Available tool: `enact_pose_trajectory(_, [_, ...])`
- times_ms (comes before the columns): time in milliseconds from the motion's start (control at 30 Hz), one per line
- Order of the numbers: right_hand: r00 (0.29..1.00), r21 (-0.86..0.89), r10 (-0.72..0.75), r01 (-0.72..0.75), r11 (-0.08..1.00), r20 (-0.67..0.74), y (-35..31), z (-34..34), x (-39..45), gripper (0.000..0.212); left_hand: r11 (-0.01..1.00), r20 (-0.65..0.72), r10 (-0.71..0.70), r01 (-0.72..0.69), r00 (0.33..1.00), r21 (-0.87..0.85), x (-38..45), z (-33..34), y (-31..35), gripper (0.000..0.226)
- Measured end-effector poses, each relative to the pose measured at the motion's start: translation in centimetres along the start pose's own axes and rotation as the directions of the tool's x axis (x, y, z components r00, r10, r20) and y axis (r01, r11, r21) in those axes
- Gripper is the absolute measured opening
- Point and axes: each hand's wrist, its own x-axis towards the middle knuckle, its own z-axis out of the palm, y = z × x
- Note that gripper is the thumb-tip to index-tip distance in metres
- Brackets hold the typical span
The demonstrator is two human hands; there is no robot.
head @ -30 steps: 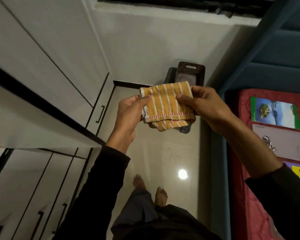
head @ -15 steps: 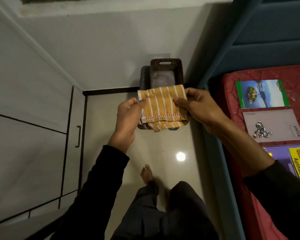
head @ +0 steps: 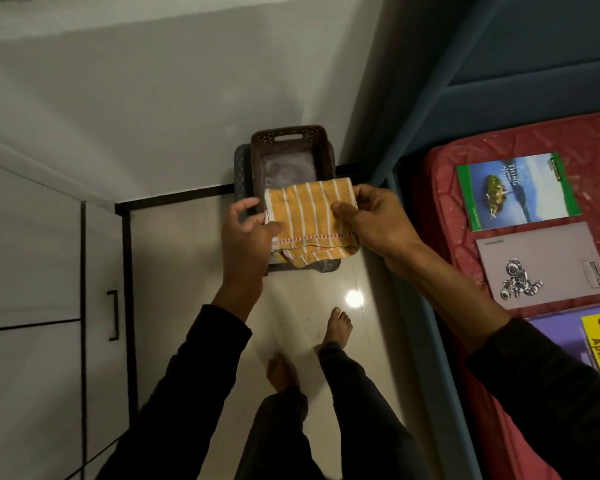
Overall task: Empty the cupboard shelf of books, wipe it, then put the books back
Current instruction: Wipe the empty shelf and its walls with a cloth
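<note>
A folded yellow cloth (head: 309, 216) with white stripes hangs in front of me, held between both hands. My right hand (head: 371, 220) pinches its right edge, thumb on top. My left hand (head: 246, 233) holds the left edge with the thumb on the cloth and the fingers curled behind. The cloth is directly above a brown plastic basket (head: 291, 143) standing on the floor by the wall. Three books lie on the red mattress (head: 447, 188) at the right: a green one (head: 516, 190), a grey one (head: 541, 265) and a purple and yellow one (head: 589, 341).
White cupboard doors with a black handle (head: 113, 315) line the left side. A blue bed frame (head: 413, 306) runs along the right of the narrow tiled floor (head: 187, 271). My bare feet (head: 338, 323) stand on the floor below the hands.
The view has tilted down and away from the cupboard. Both hands with the cloth have come lower, over the brown basket. My left fingers have loosened from the cloth's edge.
</note>
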Motion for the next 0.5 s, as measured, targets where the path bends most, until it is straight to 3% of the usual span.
enact_pose_trajectory(200, [1.000,-0.083,0.007,-0.007,0.997,0.000,3.1,1.9,9.8,0.021,0.939,-0.032,0.175,-0.157,0.984,0.306,9.3,3.8,-4.0,0.026])
enact_pose_trajectory(300, [1.000,-0.152,-0.019,0.015,0.988,-0.023,4.3,3.6,14.4,0.019,0.940,-0.031,0.159,-0.142,0.987,0.309,13.9,4.8,-5.7,0.033])
enact_pose_trajectory(500, [0.994,-0.221,-0.017,-0.009,0.975,-0.112,5.9,6.8,21.8,0.017,0.890,0.042,0.274,-0.270,0.961,0.367,22.1,5.9,-8.1,0.037])
